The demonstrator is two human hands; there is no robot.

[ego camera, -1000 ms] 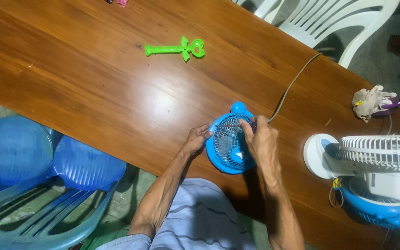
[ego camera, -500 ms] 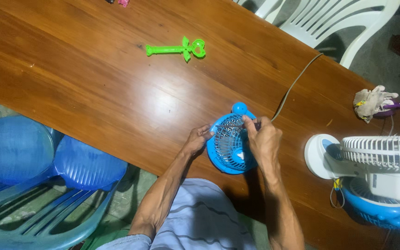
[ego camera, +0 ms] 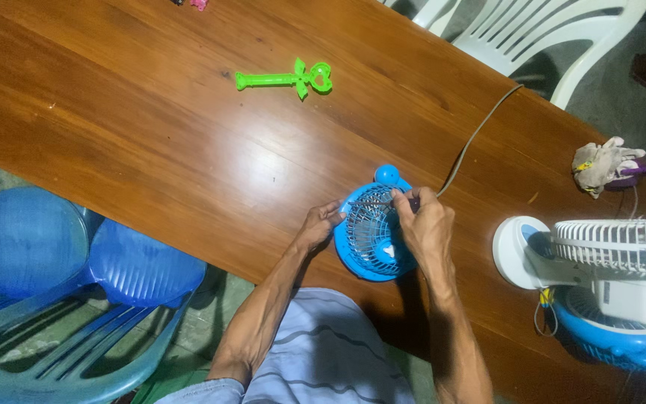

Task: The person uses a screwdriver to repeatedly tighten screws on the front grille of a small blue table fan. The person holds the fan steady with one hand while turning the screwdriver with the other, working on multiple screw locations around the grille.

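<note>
A small blue fan lies face up on the brown wooden table, close to its near edge. My left hand grips the fan's left rim with its fingers curled over it. At the top of the grille, my right hand pinches a small dark tool whose tip touches the wires. The hand hides the fan's right side. A blue knob sticks out at the fan's far end.
A green toy wand lies further back on the table. A grey cable runs from the fan to the far edge. At the right stand a white fan, a blue base and a rag toy. Blue chairs are at the left, a white chair behind.
My right hand has shifted slightly left along the top of the grille with the tool. My left hand and the fan have stayed put.
</note>
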